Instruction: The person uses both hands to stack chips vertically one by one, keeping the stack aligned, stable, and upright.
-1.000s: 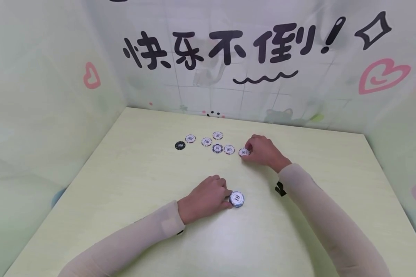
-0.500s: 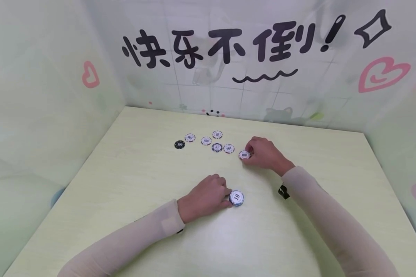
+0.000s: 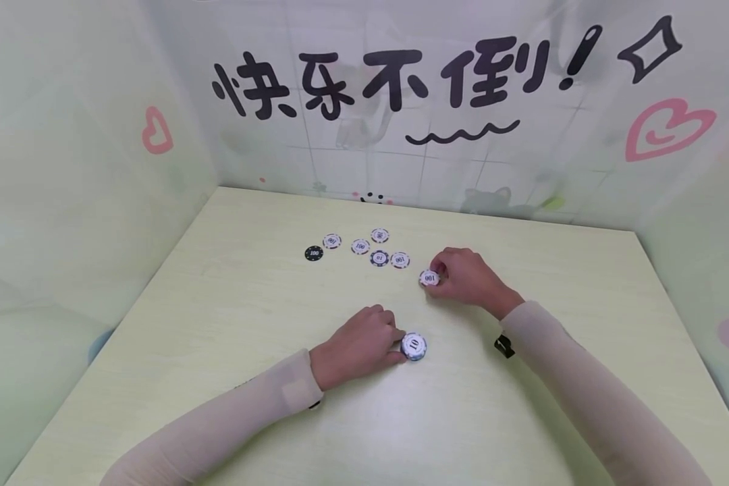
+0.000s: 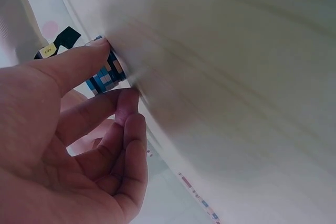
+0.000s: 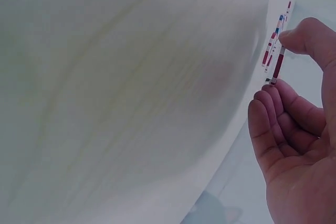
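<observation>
Between its thumb and curled fingers, my left hand (image 3: 358, 345) pinches a short stack of poker chips (image 3: 414, 346), the top one marked 10. In the left wrist view the chip stack (image 4: 107, 73) shows blue, black and white edges, low against the table. Farther back and to the right, my right hand (image 3: 465, 278) pinches a single white poker chip (image 3: 428, 278) marked 100. Seen from the right wrist, that chip (image 5: 279, 65) stands edge-on with a dark red rim, thumb on one side and fingers on the other.
Several loose chips lie flat at the back of the pale table (image 3: 249, 324): a black chip (image 3: 314, 253) at the left, white ones such as the chip (image 3: 399, 260) nearest my right hand, and a dark-rimmed 10 chip (image 3: 379, 258). A printed curtain (image 3: 364, 162) stands behind.
My right hand has drawn its white chip slightly toward me, away from the loose chips. The left hand and its stack stay nearly in place.
</observation>
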A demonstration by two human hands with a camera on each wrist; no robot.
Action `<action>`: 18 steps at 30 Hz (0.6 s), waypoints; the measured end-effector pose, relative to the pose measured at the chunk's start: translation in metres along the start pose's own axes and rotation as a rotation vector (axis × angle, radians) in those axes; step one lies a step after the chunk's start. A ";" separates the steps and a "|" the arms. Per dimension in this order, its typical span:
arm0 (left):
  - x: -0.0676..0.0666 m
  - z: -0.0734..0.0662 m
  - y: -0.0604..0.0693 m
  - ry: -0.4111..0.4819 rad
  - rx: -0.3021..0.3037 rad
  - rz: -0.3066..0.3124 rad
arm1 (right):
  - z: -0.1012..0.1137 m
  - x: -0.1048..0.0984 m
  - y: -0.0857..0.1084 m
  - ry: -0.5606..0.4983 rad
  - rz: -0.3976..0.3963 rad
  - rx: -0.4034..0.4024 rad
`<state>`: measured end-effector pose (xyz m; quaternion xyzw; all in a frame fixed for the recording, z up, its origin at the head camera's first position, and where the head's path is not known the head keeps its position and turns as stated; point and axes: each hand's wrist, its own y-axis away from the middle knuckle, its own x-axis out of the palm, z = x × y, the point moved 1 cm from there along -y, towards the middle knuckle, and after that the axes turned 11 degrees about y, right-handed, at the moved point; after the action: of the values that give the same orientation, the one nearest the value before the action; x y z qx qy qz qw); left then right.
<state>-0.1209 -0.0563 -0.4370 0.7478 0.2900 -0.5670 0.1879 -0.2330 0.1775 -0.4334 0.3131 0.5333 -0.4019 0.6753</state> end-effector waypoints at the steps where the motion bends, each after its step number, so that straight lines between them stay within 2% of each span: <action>1: 0.000 0.000 0.000 -0.001 0.000 0.000 | 0.000 0.000 0.001 -0.004 -0.006 -0.003; 11: 0.000 0.001 0.001 0.007 0.008 -0.008 | 0.002 0.002 0.013 -0.007 -0.040 -0.036; 18: 0.002 0.001 0.001 -0.012 0.007 -0.008 | 0.007 0.002 0.025 -0.018 -0.034 -0.062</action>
<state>-0.1206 -0.0571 -0.4387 0.7440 0.2897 -0.5731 0.1846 -0.2076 0.1828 -0.4336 0.2795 0.5445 -0.3994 0.6826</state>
